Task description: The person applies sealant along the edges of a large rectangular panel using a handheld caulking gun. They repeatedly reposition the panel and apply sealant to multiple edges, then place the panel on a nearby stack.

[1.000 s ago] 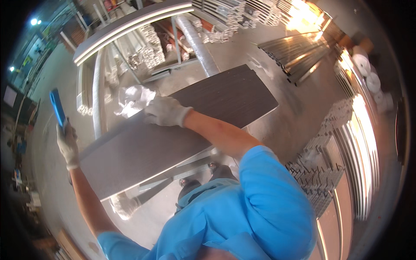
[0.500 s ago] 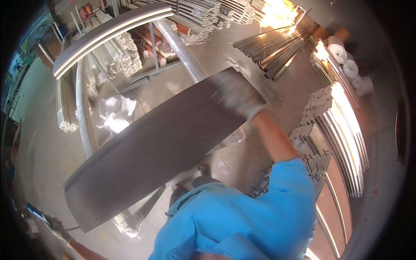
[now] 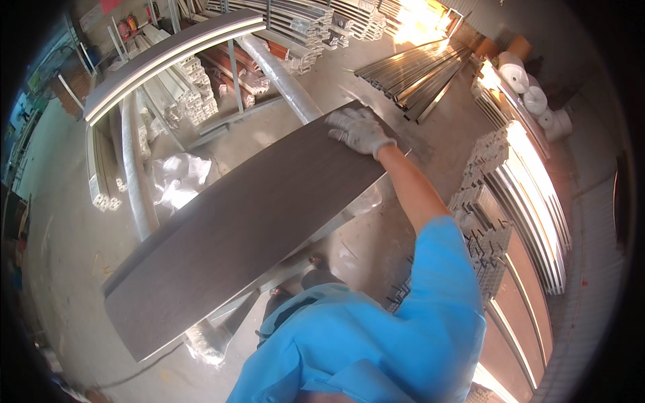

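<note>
A long dark grey-brown panel lies across the middle of the view, running from lower left to upper right. My right hand, in a pale work glove, rests on the panel's top near its far right end. The fingers are stretched out and spread, with nothing held in them. Under the panel are wrapped supports; the film-covered tube reaches past its far edge. My left hand cannot be seen.
A second dark panel spans the supports at the back left. Crumpled clear plastic lies between the panels. Metal profiles lie on the floor at the back right; stacked profiles stand to my right. A dark cord trails at the lower left.
My right hand has slid slightly left across the panel and is now sharp rather than blurred. My left hand, which held a blue object at the lower left, has left the view.
</note>
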Demonstrator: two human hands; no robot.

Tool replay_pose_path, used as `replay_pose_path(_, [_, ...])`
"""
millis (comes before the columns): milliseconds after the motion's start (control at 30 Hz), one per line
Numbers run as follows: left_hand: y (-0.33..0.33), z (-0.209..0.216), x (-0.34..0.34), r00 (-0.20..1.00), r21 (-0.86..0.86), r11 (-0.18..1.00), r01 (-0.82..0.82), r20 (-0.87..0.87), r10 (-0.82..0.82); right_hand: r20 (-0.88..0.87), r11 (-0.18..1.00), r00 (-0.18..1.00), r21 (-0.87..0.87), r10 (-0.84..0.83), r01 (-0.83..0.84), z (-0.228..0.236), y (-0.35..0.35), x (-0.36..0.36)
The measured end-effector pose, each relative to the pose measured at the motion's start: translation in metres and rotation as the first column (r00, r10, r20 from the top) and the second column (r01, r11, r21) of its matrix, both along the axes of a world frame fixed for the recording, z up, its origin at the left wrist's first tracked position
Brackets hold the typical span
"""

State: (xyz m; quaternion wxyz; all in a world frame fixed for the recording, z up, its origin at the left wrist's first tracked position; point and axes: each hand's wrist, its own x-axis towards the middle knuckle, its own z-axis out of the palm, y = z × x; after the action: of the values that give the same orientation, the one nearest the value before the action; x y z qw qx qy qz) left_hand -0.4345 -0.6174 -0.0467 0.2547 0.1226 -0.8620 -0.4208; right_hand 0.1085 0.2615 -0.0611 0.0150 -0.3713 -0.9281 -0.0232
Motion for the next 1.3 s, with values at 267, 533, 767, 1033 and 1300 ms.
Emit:
replay_pose_path(267, [0.072,0.107,-0.060,0.906,-0.194,0.959,0.205,-0.333,-0.261,-0.162,0.906,0.909,0.122,-0.384,0.404,0.089,0.013,0.023])
replay_pose_path(533, [0.345,0.101,0.063,0.520,0.339,0.414,0.845,-0.340,-0.783,-0.827,0.622,0.536,-0.332,0.170,-0.709,0.109,-0.156,-0.148])
replay_pose_path(767, [0.431,0.068,0.205,0.351,-0.471,0.323,0.821,-0.030,-0.936,-0.937,0.032,0.311,-0.320,-0.159,-0.947,0.055,-0.281,-0.255])
replay_pose_path(1033, [0.408,0.032,0.213,0.413,-0.313,0.437,0.843,-0.142,-0.899,-0.896,0.131,0.147,-0.220,-0.420,-0.967,0.064,-0.265,-0.250])
replay_pose_path(1300, [0.403,0.001,0.220,0.548,-0.506,0.372,0.778,0.257,-0.796,-0.656,0.177,0.754,-0.746,-0.027,-0.642,0.055,-0.288,-0.208])
